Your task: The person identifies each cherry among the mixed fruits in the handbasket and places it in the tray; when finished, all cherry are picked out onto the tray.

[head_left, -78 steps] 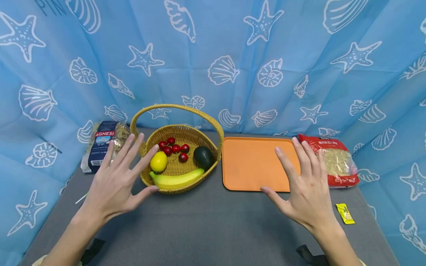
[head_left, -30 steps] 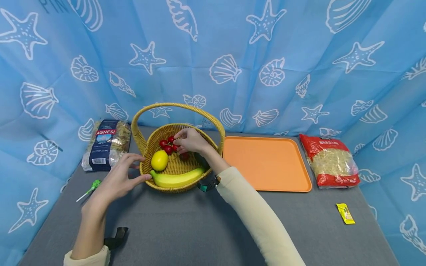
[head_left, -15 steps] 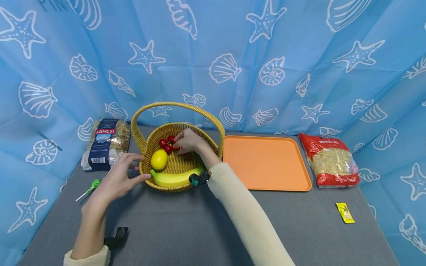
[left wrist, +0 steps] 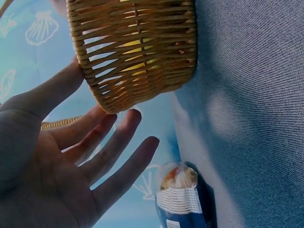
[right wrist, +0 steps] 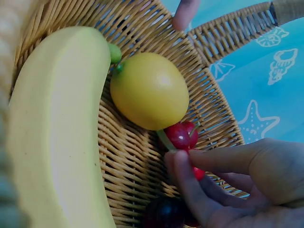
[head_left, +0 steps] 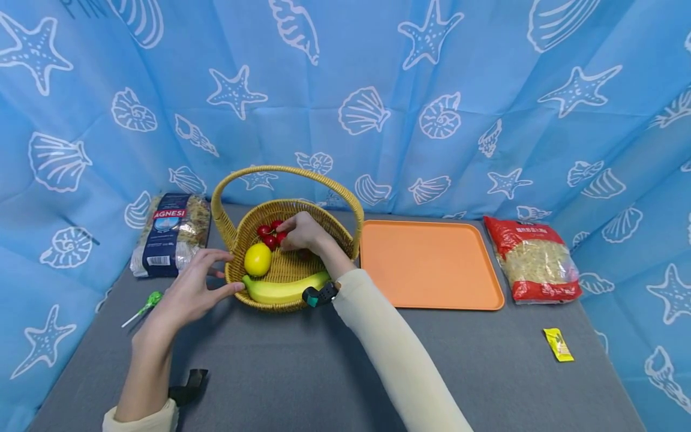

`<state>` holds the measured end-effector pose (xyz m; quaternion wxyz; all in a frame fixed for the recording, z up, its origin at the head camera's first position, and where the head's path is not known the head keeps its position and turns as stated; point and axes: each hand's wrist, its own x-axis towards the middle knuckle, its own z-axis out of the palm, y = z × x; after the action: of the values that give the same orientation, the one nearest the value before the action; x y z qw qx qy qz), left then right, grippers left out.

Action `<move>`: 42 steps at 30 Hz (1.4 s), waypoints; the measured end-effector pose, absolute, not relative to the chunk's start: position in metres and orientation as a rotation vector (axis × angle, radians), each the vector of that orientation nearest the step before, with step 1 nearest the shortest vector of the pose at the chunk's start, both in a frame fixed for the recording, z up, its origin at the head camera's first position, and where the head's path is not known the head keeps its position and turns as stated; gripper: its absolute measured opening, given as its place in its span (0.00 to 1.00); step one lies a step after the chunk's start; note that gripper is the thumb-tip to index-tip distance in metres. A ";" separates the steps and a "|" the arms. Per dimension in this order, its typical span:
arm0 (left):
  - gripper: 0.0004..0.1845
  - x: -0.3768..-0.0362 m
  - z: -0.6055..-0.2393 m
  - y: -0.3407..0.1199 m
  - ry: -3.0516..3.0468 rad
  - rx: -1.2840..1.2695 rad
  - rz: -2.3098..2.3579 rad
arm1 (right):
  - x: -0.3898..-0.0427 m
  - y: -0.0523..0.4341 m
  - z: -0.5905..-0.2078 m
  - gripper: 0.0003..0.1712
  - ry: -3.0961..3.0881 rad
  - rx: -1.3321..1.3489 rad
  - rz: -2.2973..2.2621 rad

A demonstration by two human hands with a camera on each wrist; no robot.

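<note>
Since the two hands hovered spread above the table, both have gone to the basket [head_left: 345,207]. The right hand [head_left: 303,233] reached in across the rim; over the last second it has crept slightly left among the cherries [head_left: 268,235] and hardly moved otherwise. The left hand [head_left: 190,293] has stayed put at the near-left wall. Reads as a pick just closing, nothing lifted yet.

Grip, right: thumb and forefinger drawn together on a cherry [right wrist: 196,172], the red just showing between the fingertips [right wrist: 183,164] in the wrist view; other fingers curled behind. The fruit still lies on the basket floor, beside the lemon [right wrist: 149,90] (two more cherries sit against the lemon's lower side).

Grip, left: fingers straight and spread, thumb [left wrist: 52,90] against the wicker wall [left wrist: 137,52], fingertips touching near the base. It braces, clasps nothing.

Banana [head_left: 283,290] along the front of the basket, untouched. Tray [head_left: 432,267] just right of the basket, bare.
</note>
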<state>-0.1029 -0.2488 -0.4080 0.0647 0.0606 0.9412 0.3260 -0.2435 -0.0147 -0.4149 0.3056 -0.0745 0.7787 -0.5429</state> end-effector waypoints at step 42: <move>0.36 -0.104 -0.406 -0.248 2.814 0.151 0.996 | -0.162 0.198 -0.360 0.21 2.089 -0.567 -1.625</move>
<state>-0.1039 -0.2478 -0.4060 0.0761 0.0504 0.9388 0.3322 -0.1621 0.1978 -0.3599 0.2157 -0.2047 0.7537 -0.5862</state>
